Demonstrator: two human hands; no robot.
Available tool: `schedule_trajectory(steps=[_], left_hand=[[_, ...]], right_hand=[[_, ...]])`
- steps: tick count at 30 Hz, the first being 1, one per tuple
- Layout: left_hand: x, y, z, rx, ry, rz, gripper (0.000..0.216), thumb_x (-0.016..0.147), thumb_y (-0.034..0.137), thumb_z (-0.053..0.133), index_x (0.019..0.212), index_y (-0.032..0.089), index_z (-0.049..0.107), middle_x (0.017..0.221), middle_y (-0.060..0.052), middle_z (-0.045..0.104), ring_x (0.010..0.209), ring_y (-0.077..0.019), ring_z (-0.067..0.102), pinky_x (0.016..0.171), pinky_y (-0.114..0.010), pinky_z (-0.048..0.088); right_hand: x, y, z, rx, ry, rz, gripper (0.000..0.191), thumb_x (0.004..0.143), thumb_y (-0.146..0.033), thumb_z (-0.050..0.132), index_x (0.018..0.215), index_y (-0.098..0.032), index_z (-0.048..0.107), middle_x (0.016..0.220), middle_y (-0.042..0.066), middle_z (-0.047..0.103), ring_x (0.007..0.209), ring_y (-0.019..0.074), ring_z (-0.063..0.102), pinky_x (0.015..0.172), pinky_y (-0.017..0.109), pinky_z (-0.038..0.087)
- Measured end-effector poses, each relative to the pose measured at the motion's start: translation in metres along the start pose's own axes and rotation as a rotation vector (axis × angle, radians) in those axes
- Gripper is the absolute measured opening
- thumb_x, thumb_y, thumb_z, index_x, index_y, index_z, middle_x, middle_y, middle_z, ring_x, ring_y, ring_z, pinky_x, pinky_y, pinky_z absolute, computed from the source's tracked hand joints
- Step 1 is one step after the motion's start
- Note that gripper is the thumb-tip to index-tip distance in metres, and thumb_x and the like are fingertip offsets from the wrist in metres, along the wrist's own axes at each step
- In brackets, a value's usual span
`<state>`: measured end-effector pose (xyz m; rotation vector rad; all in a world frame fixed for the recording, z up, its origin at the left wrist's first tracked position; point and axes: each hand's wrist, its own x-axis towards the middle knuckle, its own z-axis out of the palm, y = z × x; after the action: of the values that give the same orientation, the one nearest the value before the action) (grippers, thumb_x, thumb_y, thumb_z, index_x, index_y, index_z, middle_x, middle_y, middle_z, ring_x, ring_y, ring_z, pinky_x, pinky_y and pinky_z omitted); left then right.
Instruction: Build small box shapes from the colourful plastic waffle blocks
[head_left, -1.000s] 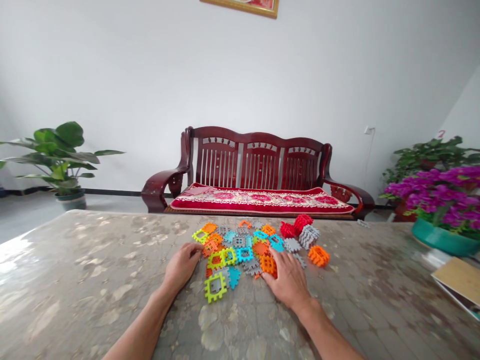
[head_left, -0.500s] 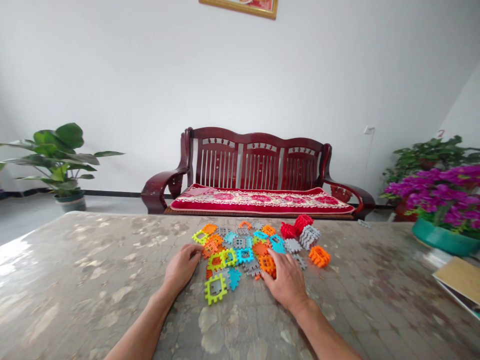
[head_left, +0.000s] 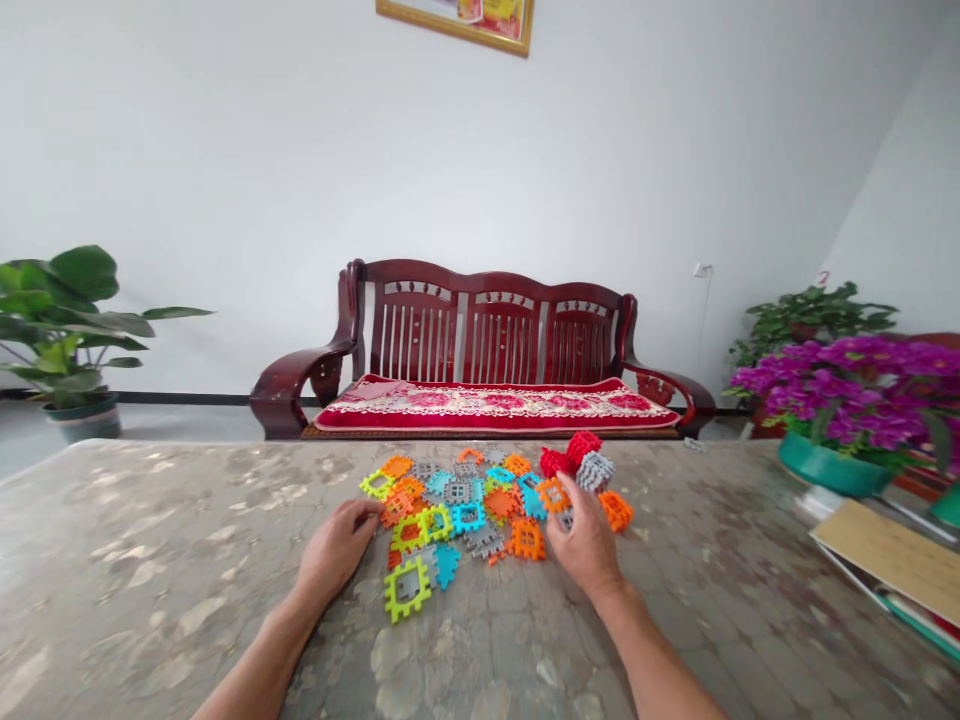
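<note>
Toothed plastic building tiles (head_left: 457,491) in orange, grey, blue and lime green lie in a loose pile on the table. My right hand (head_left: 589,540) is closed on an orange frame-shaped tile (head_left: 553,495), held between thumb and fingers at the pile's right side. A square orange tile (head_left: 526,540) lies just left of that hand. At the pile's left edge my left hand (head_left: 337,545) rests on the table, its fingers curled together near an orange tile (head_left: 396,508); I see nothing in it. Closest to me lies a lime green frame tile (head_left: 407,590).
Behind my right hand sit red stacks (head_left: 583,447), a grey stack (head_left: 595,471) and an orange stack (head_left: 616,511) of tiles. The patterned table (head_left: 480,660) also bears purple flowers in a teal pot (head_left: 832,466) and books (head_left: 892,560) at right. A wooden sofa (head_left: 499,340) stands beyond.
My right hand has picked up the orange frame tile and raised it a little, uncovering the square orange tile. My left hand stays by the pile. The view has turned slightly right.
</note>
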<state>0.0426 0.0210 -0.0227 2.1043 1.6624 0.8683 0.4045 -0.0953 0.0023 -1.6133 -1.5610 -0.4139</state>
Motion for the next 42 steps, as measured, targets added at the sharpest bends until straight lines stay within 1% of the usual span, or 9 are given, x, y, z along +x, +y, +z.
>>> schedule_trajectory(steps=[2, 8, 15, 24, 31, 34, 37, 39, 42], left_hand=[[0.001, 0.0, 0.0, 0.006, -0.002, -0.001, 0.03, 0.081, 0.033, 0.046, 0.094, 0.025, 0.071, 0.108, -0.003, 0.071, 0.1, -0.0193, 0.065, 0.092, -0.028, 0.046], [0.001, -0.001, -0.001, 0.007, -0.001, -0.002, 0.029, 0.081, 0.034, 0.046, 0.094, 0.026, 0.071, 0.11, -0.003, 0.071, 0.1, -0.0192, 0.066, 0.092, -0.028, 0.047], [0.002, -0.002, -0.001, 0.01, -0.024, -0.029, 0.03, 0.082, 0.035, 0.046, 0.096, 0.026, 0.071, 0.112, -0.004, 0.071, 0.102, -0.0199, 0.065, 0.094, -0.029, 0.047], [0.001, -0.004, 0.0, 0.011, -0.011, -0.022, 0.029, 0.082, 0.036, 0.046, 0.095, 0.026, 0.071, 0.111, -0.003, 0.072, 0.101, -0.0194, 0.066, 0.093, -0.028, 0.047], [0.002, -0.002, 0.0, 0.026, -0.016, -0.031, 0.031, 0.082, 0.035, 0.046, 0.095, 0.026, 0.072, 0.111, -0.003, 0.071, 0.1, -0.0195, 0.066, 0.09, -0.028, 0.048], [0.001, -0.001, -0.001, 0.016, -0.008, -0.022, 0.03, 0.082, 0.034, 0.047, 0.096, 0.026, 0.072, 0.11, -0.003, 0.072, 0.099, -0.0195, 0.066, 0.091, -0.028, 0.047], [0.0, 0.0, -0.001, 0.015, -0.009, -0.034, 0.03, 0.081, 0.034, 0.047, 0.096, 0.026, 0.072, 0.11, -0.003, 0.072, 0.099, -0.0193, 0.066, 0.09, -0.028, 0.047], [0.0, 0.001, -0.001, 0.014, -0.013, -0.042, 0.03, 0.082, 0.034, 0.046, 0.096, 0.027, 0.072, 0.112, -0.003, 0.071, 0.099, -0.0191, 0.066, 0.091, -0.028, 0.047], [0.0, 0.0, 0.0, 0.005, -0.019, -0.043, 0.03, 0.082, 0.034, 0.046, 0.097, 0.027, 0.071, 0.113, -0.003, 0.071, 0.101, -0.019, 0.065, 0.093, -0.029, 0.046]], right_hand=[[0.007, 0.02, -0.012, -0.027, 0.064, 0.076, 0.055, 0.077, -0.023, 0.052, 0.132, -0.018, 0.051, 0.118, 0.012, 0.065, 0.108, 0.0264, 0.058, 0.096, 0.044, 0.047], [0.008, 0.076, -0.04, -0.134, 0.048, 0.311, 0.058, 0.075, -0.026, 0.05, 0.132, -0.017, 0.049, 0.118, 0.013, 0.066, 0.105, 0.0254, 0.061, 0.096, 0.042, 0.046], [0.001, 0.1, -0.041, -0.147, -0.002, 0.318, 0.062, 0.073, -0.026, 0.05, 0.134, -0.016, 0.048, 0.12, 0.013, 0.066, 0.109, 0.0256, 0.062, 0.099, 0.043, 0.044], [-0.004, 0.1, -0.036, -0.101, -0.066, 0.347, 0.061, 0.074, -0.023, 0.049, 0.135, -0.018, 0.047, 0.122, 0.011, 0.066, 0.114, 0.0239, 0.06, 0.102, 0.043, 0.042], [-0.005, 0.102, -0.035, -0.106, -0.102, 0.377, 0.062, 0.08, -0.032, 0.051, 0.139, -0.017, 0.043, 0.125, 0.013, 0.064, 0.113, 0.0262, 0.061, 0.099, 0.043, 0.044], [-0.004, 0.098, -0.037, -0.142, -0.057, 0.341, 0.06, 0.08, -0.034, 0.051, 0.138, -0.018, 0.044, 0.125, 0.012, 0.063, 0.113, 0.0267, 0.06, 0.099, 0.044, 0.043], [-0.001, 0.084, -0.036, -0.179, 0.033, 0.246, 0.055, 0.08, -0.037, 0.052, 0.132, -0.017, 0.051, 0.122, 0.013, 0.064, 0.112, 0.028, 0.057, 0.099, 0.045, 0.042], [0.001, 0.066, -0.031, -0.134, 0.038, 0.167, 0.046, 0.081, -0.036, 0.052, 0.124, -0.018, 0.056, 0.115, 0.011, 0.067, 0.107, 0.0265, 0.058, 0.096, 0.043, 0.043], [-0.001, 0.029, -0.02, -0.006, -0.128, 0.058, 0.029, 0.083, -0.03, 0.052, 0.107, -0.021, 0.065, 0.096, 0.006, 0.07, 0.091, 0.0215, 0.062, 0.087, 0.036, 0.047]])
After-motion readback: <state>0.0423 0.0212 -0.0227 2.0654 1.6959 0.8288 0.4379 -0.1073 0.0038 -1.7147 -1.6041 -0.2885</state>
